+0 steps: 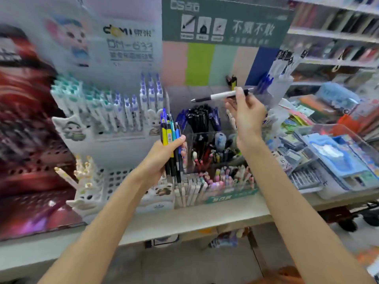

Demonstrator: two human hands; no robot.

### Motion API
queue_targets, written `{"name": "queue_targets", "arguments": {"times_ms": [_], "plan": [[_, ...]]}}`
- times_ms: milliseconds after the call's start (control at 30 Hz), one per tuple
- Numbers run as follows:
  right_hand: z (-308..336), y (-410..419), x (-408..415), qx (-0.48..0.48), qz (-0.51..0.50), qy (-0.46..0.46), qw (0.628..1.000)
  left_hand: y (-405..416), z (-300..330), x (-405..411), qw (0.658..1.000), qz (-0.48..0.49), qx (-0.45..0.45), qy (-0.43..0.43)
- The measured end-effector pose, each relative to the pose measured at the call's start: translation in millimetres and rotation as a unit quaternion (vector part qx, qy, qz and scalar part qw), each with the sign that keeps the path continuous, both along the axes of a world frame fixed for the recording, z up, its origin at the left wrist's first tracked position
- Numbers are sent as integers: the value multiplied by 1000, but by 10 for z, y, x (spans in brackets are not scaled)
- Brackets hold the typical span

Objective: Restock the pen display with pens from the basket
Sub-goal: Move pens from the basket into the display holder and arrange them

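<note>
- Left hand (162,154) gripping a bundle of pens (171,140), upright, above the shelf's (205,218) front edge.
- Right hand (246,113) pinching one white pen (222,95), roughly level, over the clear pen display (205,148).
- Basket not seen.

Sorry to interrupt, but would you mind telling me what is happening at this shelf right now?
A person is restocking pens at a stationery shelf. The left hand grips a bundle of pens upright, with yellow, blue and teal barrels. The right hand pinches a single white pen, held roughly level above the clear pen display, which already holds dark pens. It is not yet placed.
</note>
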State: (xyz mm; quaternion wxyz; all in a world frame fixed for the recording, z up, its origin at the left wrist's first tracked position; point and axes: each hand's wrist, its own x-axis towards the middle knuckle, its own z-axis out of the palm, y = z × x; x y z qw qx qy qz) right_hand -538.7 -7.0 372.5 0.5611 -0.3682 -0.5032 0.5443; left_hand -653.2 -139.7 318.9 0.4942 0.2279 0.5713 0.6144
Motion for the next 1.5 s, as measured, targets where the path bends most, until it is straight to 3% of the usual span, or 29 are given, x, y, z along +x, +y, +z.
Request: {"name": "queue_targets", "arguments": {"times_ms": [167,333,467,567,667,733,900,967,1067,1267,1367,1433,1500], "plan": [[206,323,-537,151,44,-112,981,2,26,-75,1000,-5,-28,12],[203,625,-901,261,107,-311,908,70,71,-44,999,-10,-20,42],[179,717,-1135,291,169,-416,845,134,151,-34,999,11,16,33],[158,756,-1256,244,168,-435,850,168,159,-69,999,16,23,28],[107,782,-1294,234,184,-471,831,178,141,-107,999,6,23,25],[86,717,-1227,248,190,-463,830,162,109,-130,1000,4,26,16],[133,450,-872,245,159,-348,891,143,40,-166,998,2,57,-21],[157,329,-694,176,226,-374,882,161,16,-171,998,10,62,-16],[180,162,-456,47,354,-411,839,206,5,-147,998,12,66,15],[78,148,-279,35,355,-405,842,241,-11,-35,997,-1,60,49],[93,160,-234,24,311,-329,891,230,-31,-40,997,25,58,48],[167,199,-218,30,227,-212,950,208,-7,-79,997,43,56,45],[265,266,-242,65,126,-92,986,180,30,-113,996,51,55,51]]}}
